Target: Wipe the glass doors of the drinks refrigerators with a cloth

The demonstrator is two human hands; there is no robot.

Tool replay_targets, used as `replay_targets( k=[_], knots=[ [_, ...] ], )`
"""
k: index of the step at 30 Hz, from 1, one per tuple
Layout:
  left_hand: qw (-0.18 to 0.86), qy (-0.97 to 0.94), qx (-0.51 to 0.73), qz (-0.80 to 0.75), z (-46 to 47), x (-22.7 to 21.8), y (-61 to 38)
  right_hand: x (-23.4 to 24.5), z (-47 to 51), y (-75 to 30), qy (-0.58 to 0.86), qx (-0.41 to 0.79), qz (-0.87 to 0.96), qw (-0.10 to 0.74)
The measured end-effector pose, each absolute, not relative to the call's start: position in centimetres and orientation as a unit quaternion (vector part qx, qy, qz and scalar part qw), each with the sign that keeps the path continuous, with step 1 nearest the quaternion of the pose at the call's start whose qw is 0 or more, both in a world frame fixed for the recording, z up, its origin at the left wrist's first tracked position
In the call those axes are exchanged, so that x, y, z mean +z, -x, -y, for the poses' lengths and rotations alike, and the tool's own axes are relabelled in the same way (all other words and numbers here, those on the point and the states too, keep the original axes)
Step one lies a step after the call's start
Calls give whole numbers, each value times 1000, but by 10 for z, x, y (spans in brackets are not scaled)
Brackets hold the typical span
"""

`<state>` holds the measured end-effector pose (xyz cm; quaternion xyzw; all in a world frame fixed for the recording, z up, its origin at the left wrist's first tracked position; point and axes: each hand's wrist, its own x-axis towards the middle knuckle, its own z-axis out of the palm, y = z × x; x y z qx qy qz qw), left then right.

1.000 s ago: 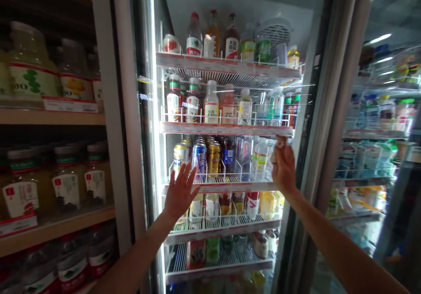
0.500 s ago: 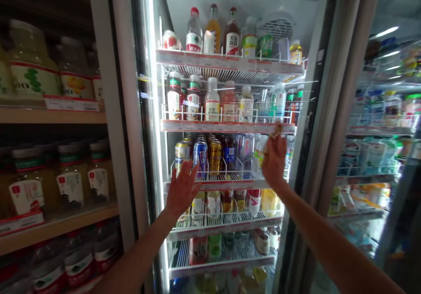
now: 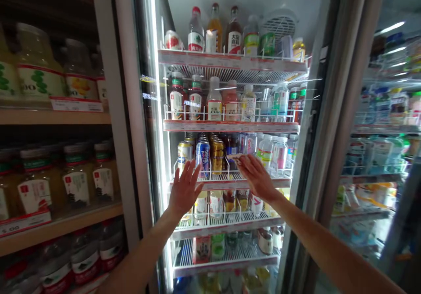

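Holding a pale, crumpled cloth (image 3: 233, 156), the right hand (image 3: 255, 175) points up-left; the cloth lies sideways past its fingertips. The left hand (image 3: 184, 188) spreads wide

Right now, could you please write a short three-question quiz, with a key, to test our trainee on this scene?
1. True or false: the left hand is spread open.
2. In the picture, which colour is the front can just right of the blue can? a) green b) gold c) pink
3. Which hand holds the pale cloth-like item?

Key: 1. True. 2. b, the gold can. 3. The right hand.
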<state>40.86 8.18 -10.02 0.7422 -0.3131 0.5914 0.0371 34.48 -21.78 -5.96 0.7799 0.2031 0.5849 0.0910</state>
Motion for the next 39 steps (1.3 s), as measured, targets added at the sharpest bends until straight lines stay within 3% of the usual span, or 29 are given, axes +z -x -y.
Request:
replay_targets(
  k=[6, 11, 16, 18, 23, 27, 29, 35, 39],
  knots=[
    [35, -739, 594, 316, -82, -101, -411, -40, 251, -341, -678, 735, 4, 3],
    [45, -727, 607, 319, -81, -102, -412, -61, 227, -337, -775, 587, -199, 121],
    [48, -727, 608, 317, -79, -100, -409, -50, 243, -338, -693, 719, -43, 31],
    [45, -724, 610, 319, -79, -99, -408, -53, 233, -342, -696, 717, -39, 18],
    [22, -726, 610, 316, -81, -99, -409, -64, 218, -343, -777, 582, -206, 123],
    [14, -729, 612, 306, -80, -100, -410, -37, 238, -345, -700, 714, -18, -8],
    [13, -724, 618, 305, -78, -100, -409, -35, 227, -350, -676, 737, 0, -32],
    [12, -726, 618, 301, -78, -98, -408, -59, 185, -354, -759, 602, -221, 114],
    [2, -733, 613, 297, -80, -99, -406, -32, 201, -356, -694, 716, -75, 3]
  ],
)
